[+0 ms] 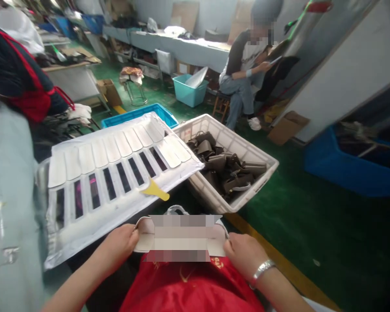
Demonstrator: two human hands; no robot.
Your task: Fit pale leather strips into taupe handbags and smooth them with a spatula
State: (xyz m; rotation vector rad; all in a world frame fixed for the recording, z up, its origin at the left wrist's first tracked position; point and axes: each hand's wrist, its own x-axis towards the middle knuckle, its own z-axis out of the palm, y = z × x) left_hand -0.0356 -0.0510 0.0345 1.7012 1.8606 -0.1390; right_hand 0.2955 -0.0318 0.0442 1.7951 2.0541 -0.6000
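Note:
A cream leather bag piece (144, 243) with rounded, raised ends is stretched level across my lap; a pixelated patch hides its middle. My left hand (125, 240) pinches its left end, fingers closed round the edge. On the opposite end, my right hand (245, 253) grips in the same way, a silver bracelet at the wrist. Just behind the piece a pale curved loop (178, 209) sticks up; whether it is joined on cannot be seen. Ahead, a white-covered board (84, 237) carries rows of white rounded strips (123, 144). A yellow scraper (156, 190) lies on its near edge.
A white crate (266, 167) of grey-brown handbags (217, 162) stands right of the board. Behind are a blue tray (159, 112) and a turquoise bin (190, 93). One person (247, 65) sits at the back; another (16, 73) is at left. A large blue bin (351, 169) stands right.

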